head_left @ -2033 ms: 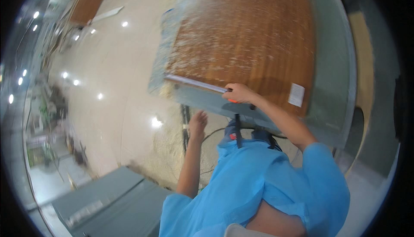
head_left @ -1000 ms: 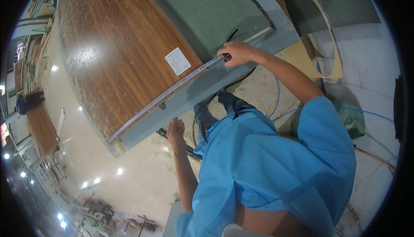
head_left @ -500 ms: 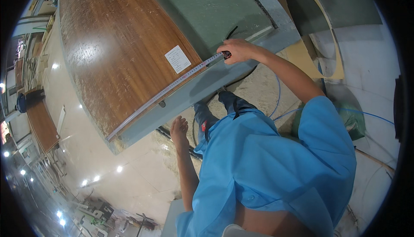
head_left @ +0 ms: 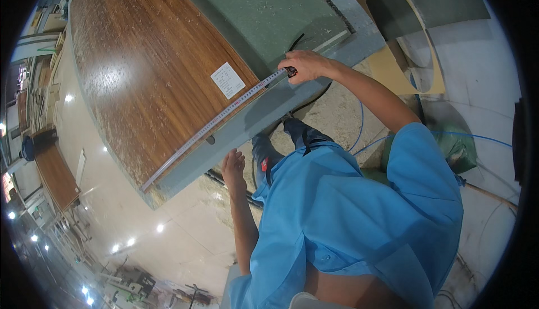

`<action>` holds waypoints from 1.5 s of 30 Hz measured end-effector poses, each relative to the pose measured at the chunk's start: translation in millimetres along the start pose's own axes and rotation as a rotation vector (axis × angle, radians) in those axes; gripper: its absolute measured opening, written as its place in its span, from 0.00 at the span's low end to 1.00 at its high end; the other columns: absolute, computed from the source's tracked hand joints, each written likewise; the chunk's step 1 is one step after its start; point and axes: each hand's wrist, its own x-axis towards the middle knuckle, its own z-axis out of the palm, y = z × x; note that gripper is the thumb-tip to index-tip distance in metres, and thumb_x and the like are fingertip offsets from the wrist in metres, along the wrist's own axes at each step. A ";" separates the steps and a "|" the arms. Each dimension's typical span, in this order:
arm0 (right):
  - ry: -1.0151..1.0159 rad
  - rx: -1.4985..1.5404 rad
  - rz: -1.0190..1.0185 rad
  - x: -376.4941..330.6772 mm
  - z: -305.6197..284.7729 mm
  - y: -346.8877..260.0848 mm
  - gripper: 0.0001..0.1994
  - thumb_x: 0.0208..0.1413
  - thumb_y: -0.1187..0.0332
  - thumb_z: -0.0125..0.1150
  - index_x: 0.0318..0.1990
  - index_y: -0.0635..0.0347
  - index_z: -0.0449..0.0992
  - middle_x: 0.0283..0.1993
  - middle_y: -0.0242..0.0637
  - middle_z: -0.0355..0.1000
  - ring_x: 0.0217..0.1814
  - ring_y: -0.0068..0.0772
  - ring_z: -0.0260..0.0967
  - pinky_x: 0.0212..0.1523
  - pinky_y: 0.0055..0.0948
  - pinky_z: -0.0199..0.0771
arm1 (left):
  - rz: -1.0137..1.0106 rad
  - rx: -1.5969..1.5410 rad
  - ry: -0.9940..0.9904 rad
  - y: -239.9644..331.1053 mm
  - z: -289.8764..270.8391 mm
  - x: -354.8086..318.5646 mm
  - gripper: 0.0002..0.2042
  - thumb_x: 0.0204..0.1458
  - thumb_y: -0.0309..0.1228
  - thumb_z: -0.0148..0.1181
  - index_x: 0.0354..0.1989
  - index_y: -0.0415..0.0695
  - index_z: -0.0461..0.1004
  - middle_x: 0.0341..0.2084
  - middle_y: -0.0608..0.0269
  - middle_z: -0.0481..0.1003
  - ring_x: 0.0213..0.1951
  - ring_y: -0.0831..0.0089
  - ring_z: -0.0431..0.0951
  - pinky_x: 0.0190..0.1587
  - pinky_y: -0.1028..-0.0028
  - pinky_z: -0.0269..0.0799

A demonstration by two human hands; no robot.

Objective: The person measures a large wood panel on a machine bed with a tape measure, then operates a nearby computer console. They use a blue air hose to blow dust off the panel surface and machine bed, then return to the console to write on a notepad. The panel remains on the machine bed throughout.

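Note:
My right hand point(head_left: 306, 66) is closed around the dark case of a tape measure point(head_left: 291, 72), at the near edge of the worktable. From it the pale blade point(head_left: 208, 126) runs out to the left, lying along the near edge of a brown wood-grain panel point(head_left: 151, 62) and reaching its near left corner. A white printed label point(head_left: 227, 80) is on the panel beside the blade. My left hand point(head_left: 233, 168) hangs off the table's edge with its fingers curled in, apart from the panel and tape; I see nothing in it.
Sawdust and shavings lie on the panel. Right of it is the table's green surface point(head_left: 247, 11) with a grey border point(head_left: 196, 166). A tan board with an oval cutout point(head_left: 435, 67) leans at the right. A blue hose point(head_left: 362, 123) and a green bag point(head_left: 455, 149) lie on the floor.
The view has turned slightly, so the table and panel sit a little further left. My right hand still grips the tape measure, and my left hand stays curled beside the table.

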 end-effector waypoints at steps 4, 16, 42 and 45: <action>0.042 -0.010 -0.022 3.6 5.4 7.0 0.25 0.48 0.56 0.68 0.55 0.53 0.80 0.40 0.45 0.74 0.46 0.47 0.74 0.45 0.44 0.74 | -0.003 0.003 -0.058 1.9 -1.0 12.5 0.20 0.67 0.41 0.58 0.58 0.37 0.76 0.44 0.58 0.79 0.44 0.71 0.79 0.49 0.72 0.74; -0.542 1.227 0.474 -63.5 60.9 -98.9 0.27 0.61 0.52 0.64 0.61 0.59 0.74 0.45 0.36 0.78 0.42 0.27 0.80 0.36 0.31 0.84 | 0.095 -0.128 -0.233 62.5 65.0 54.5 0.17 0.71 0.43 0.53 0.50 0.38 0.73 0.44 0.51 0.82 0.47 0.60 0.83 0.52 0.60 0.79; 0.534 1.475 0.339 32.9 61.5 -208.9 0.15 0.65 0.56 0.63 0.44 0.60 0.78 0.32 0.30 0.73 0.31 0.20 0.70 0.31 0.23 0.68 | 0.816 0.690 -0.278 237.6 98.6 242.0 0.12 0.66 0.37 0.61 0.43 0.39 0.80 0.31 0.60 0.80 0.35 0.70 0.79 0.39 0.68 0.74; 0.532 1.435 0.365 193.5 -9.7 -160.1 0.18 0.62 0.49 0.68 0.38 0.55 0.77 0.28 0.28 0.72 0.25 0.22 0.69 0.24 0.26 0.69 | 0.953 0.913 -0.127 182.4 39.2 195.3 0.08 0.59 0.34 0.64 0.41 0.43 0.79 0.32 0.50 0.79 0.37 0.51 0.81 0.39 0.57 0.75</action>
